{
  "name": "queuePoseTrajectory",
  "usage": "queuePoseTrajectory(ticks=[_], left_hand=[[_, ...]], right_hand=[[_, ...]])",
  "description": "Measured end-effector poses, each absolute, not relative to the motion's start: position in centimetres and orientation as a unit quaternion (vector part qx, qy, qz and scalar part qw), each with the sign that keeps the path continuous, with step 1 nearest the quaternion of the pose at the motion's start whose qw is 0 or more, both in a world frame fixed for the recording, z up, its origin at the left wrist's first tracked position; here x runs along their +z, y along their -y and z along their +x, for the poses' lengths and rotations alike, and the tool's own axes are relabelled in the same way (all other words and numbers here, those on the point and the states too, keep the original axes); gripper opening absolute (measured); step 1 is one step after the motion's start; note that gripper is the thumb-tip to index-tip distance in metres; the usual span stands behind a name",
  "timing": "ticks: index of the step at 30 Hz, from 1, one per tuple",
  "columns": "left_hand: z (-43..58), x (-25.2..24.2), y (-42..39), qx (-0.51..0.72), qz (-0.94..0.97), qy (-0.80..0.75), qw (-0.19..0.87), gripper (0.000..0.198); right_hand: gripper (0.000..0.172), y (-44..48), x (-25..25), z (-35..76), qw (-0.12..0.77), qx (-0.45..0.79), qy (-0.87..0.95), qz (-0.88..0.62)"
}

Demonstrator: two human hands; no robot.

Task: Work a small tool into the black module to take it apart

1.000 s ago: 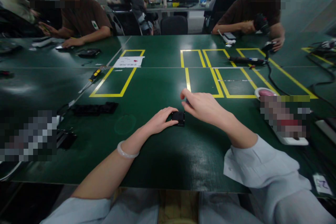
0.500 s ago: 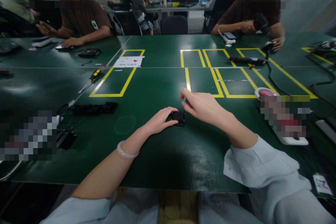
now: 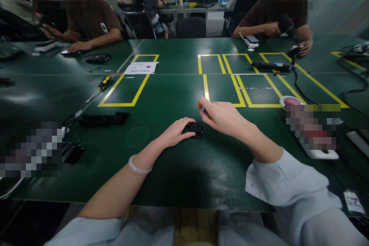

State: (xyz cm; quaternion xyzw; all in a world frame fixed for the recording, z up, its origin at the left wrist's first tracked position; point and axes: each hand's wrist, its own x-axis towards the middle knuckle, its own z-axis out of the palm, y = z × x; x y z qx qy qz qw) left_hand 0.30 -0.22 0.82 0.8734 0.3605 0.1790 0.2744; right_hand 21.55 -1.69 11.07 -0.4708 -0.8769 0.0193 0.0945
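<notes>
On the green table, a small black boxy part [image 3: 196, 129] lies in front of me. My left hand [image 3: 176, 132] is closed on its left side, with the thumb along the near edge and the fingers at the far edge. Just right of the part and slightly above it is my right hand [image 3: 223, 115]. Its fingers are curled together, and a tiny dark bit shows between them. What that bit belongs to is hidden by the hand.
A black strip-shaped part [image 3: 103, 119] and a yellow-black screwdriver [image 3: 104, 82] lie left. A white tray [image 3: 325, 155] with blurred contents stands right. Yellow tape outlines [image 3: 138, 96] mark the table, with a paper sheet [image 3: 141, 68] on one. Co-workers [image 3: 95, 19] sit across.
</notes>
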Motion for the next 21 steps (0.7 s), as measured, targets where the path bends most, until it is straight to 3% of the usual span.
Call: queuePoseTrajectory(ticks=[21], left_hand=[[0.3,0.71,0.19,0.18,0.872,-0.362,0.278,0.039]], right_hand=[[0.025,1.52,11.0,21.63,0.085,0.018,0.878,-0.47]])
